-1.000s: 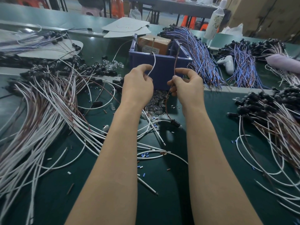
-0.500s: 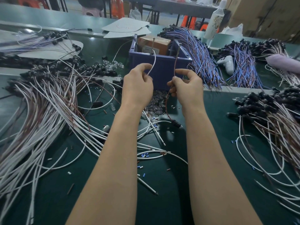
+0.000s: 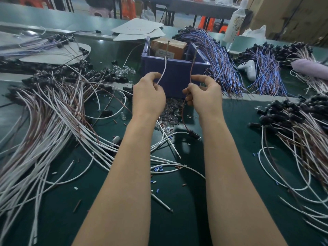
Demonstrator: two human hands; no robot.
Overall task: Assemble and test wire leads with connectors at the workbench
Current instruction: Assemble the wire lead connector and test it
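Head view: left hand [image 3: 149, 96] pinches a white wire [image 3: 164, 68] and right hand [image 3: 205, 96] grips a brown wire [image 3: 192, 68], both raised before the bin [image 3: 175, 75], with the connector [image 3: 194, 134] dangling over the counter [image 3: 248, 157]. Heaped leads [image 3: 301, 125] look finished; many loose wires [image 3: 44, 139] seemingly remain.

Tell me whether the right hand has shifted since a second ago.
No. The right hand sits at the same spot before the blue bin, pinching the brown wire.
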